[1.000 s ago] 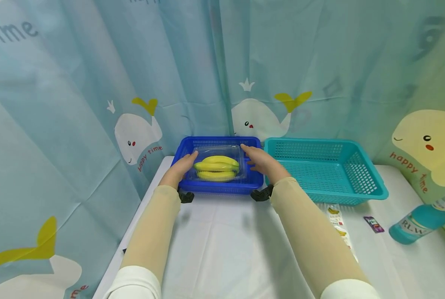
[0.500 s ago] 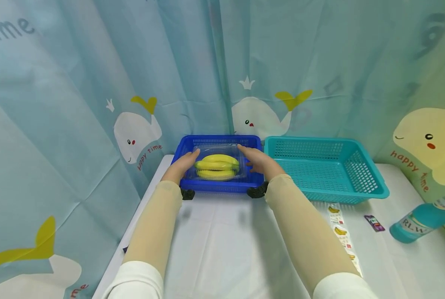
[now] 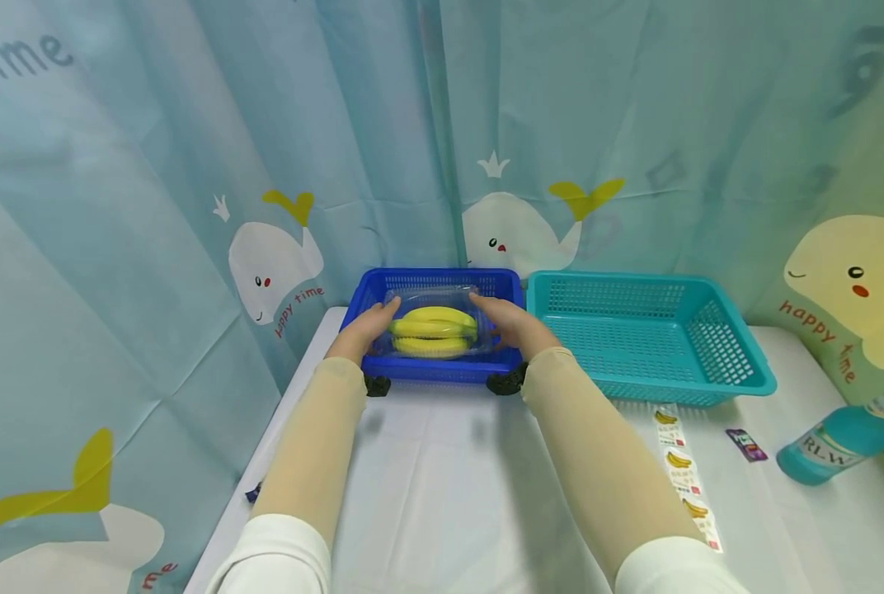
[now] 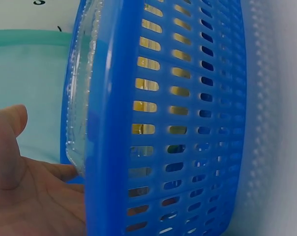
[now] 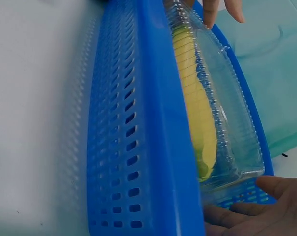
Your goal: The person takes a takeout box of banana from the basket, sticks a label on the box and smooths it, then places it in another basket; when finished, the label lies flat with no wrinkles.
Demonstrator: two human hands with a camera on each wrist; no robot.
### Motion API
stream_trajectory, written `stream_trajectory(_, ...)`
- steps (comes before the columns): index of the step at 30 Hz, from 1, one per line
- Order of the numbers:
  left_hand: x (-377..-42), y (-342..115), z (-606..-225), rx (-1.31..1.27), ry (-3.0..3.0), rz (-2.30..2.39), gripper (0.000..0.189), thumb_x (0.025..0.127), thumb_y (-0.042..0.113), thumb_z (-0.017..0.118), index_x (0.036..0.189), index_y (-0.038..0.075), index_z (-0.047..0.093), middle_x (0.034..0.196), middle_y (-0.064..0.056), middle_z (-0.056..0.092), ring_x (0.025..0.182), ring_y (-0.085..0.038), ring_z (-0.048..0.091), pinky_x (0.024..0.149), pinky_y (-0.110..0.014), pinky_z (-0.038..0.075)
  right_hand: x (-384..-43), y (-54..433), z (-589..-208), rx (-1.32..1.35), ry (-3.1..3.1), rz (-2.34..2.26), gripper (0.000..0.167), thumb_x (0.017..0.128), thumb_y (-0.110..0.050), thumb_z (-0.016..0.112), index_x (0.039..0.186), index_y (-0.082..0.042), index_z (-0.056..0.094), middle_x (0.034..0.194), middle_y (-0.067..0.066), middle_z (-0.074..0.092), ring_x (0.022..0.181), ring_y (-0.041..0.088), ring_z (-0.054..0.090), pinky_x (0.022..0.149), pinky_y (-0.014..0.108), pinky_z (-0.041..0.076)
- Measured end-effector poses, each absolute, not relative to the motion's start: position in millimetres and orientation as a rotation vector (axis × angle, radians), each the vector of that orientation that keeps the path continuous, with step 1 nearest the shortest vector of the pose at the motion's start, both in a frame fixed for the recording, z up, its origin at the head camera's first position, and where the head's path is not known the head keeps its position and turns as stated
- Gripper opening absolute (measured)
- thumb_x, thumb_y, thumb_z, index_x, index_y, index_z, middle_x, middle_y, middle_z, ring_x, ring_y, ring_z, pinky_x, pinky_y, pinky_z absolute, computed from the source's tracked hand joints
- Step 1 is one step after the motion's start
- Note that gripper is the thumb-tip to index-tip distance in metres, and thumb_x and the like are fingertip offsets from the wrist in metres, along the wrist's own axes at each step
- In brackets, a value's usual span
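the left hand [image 3: 368,326] is resting at the left end of a clear plastic box [image 3: 442,294], its fingers extending with the thumb standing apart and one fingertip meeting the box's edge, while the right hand [image 3: 514,320] is lying beside the other end with its fingers uncurled and apart, though whether they are touching the plastic i cannot tell. the box, showing yellow bananas [image 3: 433,330] through it, is sitting inside a blue basket [image 3: 434,370], and a teal basket [image 3: 613,334] is standing just beside that on the right.
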State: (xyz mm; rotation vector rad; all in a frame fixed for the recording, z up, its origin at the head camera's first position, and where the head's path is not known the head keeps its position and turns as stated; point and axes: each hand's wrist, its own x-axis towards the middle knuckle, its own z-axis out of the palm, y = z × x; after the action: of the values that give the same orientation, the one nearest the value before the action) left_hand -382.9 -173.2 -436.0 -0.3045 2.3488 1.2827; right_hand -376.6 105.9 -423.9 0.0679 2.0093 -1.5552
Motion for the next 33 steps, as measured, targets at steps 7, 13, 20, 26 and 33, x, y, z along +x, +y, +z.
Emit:
stream_trajectory(7,-383,-171,-441,-0.302,2.367,1.257,0.091,0.093,0.075,0.032,0.161,0.022,0.0,0.169,-0.004,0.0,0.153,-0.037,0.013,0.117,-0.06,0.028,-376,103,-427,0.096,1.995,-1.582,0.076,0.101,-0.059,0.039,0.161,-0.022,0.01,0.168,0.008,-0.004,0.148,0.05,0.016,0.115,0.063,0.029)
stream_trajectory(13,-381,-169,-441,-0.299,2.361,1.287,0.089,0.096,0.071,0.033,0.161,0.019,-0.001,0.168,-0.006,-0.001,0.154,-0.036,0.009,0.12,-0.059,0.023,-378,100,-431,0.093,2.013,-1.575,0.076,0.1,-0.059,0.04,0.161,-0.022,0.012,0.168,0.008,-0.001,0.148,0.051,0.017,0.116,0.06,0.029)
stream_trajectory(20,-382,-166,-436,-0.298,2.366,1.276,0.092,0.094,0.074,0.034,0.16,0.023,-0.003,0.168,-0.004,-0.003,0.154,-0.035,0.006,0.121,-0.059,0.017,-377,102,-431,0.105,2.015,-1.586,0.078,0.1,-0.06,0.041,0.161,-0.022,0.011,0.168,0.008,0.0,0.146,0.052,0.02,0.115,0.06,0.032)
stream_trajectory(26,-387,-164,-434,-0.303,2.373,1.274,0.092,0.094,0.073,0.036,0.16,0.025,-0.005,0.168,-0.004,-0.004,0.154,-0.036,0.007,0.12,-0.062,0.018,-374,102,-427,0.097,2.062,-1.588,0.085,0.098,-0.062,0.044,0.161,-0.021,0.004,0.168,0.007,-0.001,0.147,0.051,0.021,0.113,0.059,0.035)
stream_trajectory(33,-383,-167,-420,-0.279,2.388,1.269,0.096,0.092,0.077,0.035,0.159,0.026,-0.01,0.168,-0.003,-0.008,0.154,-0.035,0.004,0.119,-0.063,0.019,-369,101,-413,0.057,2.167,-1.541,0.088,0.097,-0.062,0.044,0.161,-0.022,-0.001,0.168,0.006,0.0,0.145,0.046,0.029,0.107,0.055,0.045)
